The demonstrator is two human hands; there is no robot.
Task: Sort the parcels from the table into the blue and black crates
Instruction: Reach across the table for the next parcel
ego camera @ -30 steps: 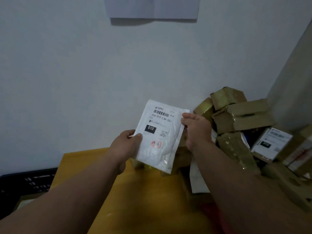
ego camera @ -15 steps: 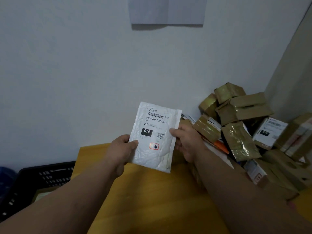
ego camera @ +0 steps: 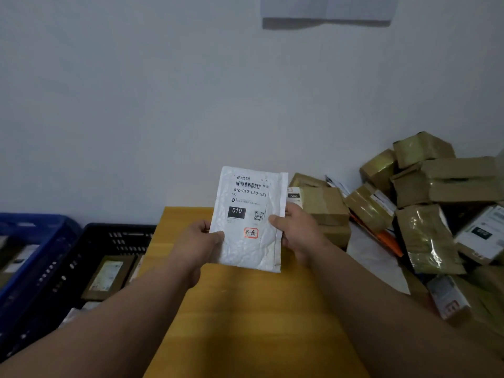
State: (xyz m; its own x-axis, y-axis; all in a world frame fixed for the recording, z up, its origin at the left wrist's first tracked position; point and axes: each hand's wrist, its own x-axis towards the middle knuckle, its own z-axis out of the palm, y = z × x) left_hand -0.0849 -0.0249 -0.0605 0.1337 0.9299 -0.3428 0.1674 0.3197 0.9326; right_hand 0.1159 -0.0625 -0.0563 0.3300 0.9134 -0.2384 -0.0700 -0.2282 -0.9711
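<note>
A white padded envelope (ego camera: 249, 241) with a barcode label reading 010 is held upright above the yellow table (ego camera: 245, 323). My left hand (ego camera: 197, 242) pinches its left edge and my right hand (ego camera: 297, 231) pinches its right edge. A heap of brown taped parcels (ego camera: 425, 203) lies on the table's right side. Left of the table stand the black crate (ego camera: 114, 236) and, further left, the blue crate (ego camera: 35, 230). Both crates hold parcels.
A plain white wall rises behind the table, with a sheet of paper (ego camera: 327, 9) fixed high up. A brown parcel (ego camera: 106, 276) lies inside the black crate. More labelled boxes (ego camera: 450, 298) crowd the table's right edge.
The view has swung left, so both crates now show. The envelope has turned upright and shifted left, away from the heap, still held by both hands.
</note>
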